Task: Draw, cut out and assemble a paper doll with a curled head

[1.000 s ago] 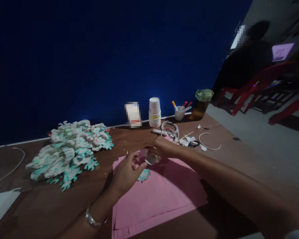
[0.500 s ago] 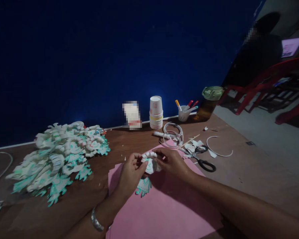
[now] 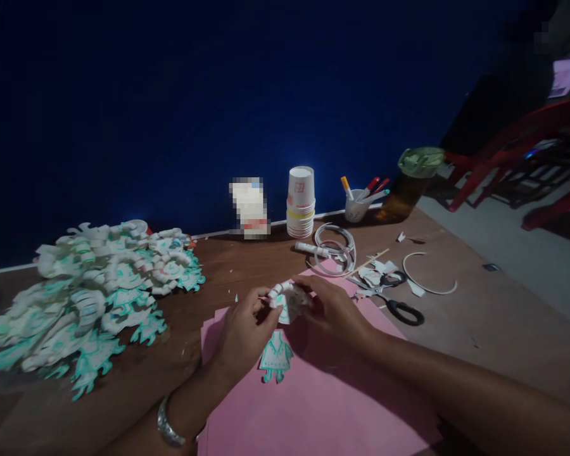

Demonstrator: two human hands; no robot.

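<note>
Between both hands is a white paper-cup cutout (image 3: 284, 308) with a curled, notched rim and green drawing on it. My left hand (image 3: 253, 316) pinches its left side with thumb and fingers. My right hand (image 3: 330, 308) closes on its right side, its fingertips partly hidden. Just below lies a paper doll body (image 3: 275, 358) with a green-outlined dress and legs, resting on pink paper sheets (image 3: 332, 399); whether it joins the piece in my hands I cannot tell. A pile of similar green-and-white paper figures (image 3: 90, 304) spreads over the table to the left.
Black-handled scissors (image 3: 399, 304) and paper scraps lie right of the pink sheets. Behind stand stacked paper cups (image 3: 301, 202), a cup of markers (image 3: 357, 206) and a lidded jar (image 3: 411, 183). White rings (image 3: 335, 250) and a glue-stick-like tube (image 3: 312, 249) lie near the wall. Red chairs (image 3: 513, 149) are beyond.
The view has shifted slightly. My right hand has moved a little over the cutout's right side, and the doll body below shows more fully. Both hands keep hold.
</note>
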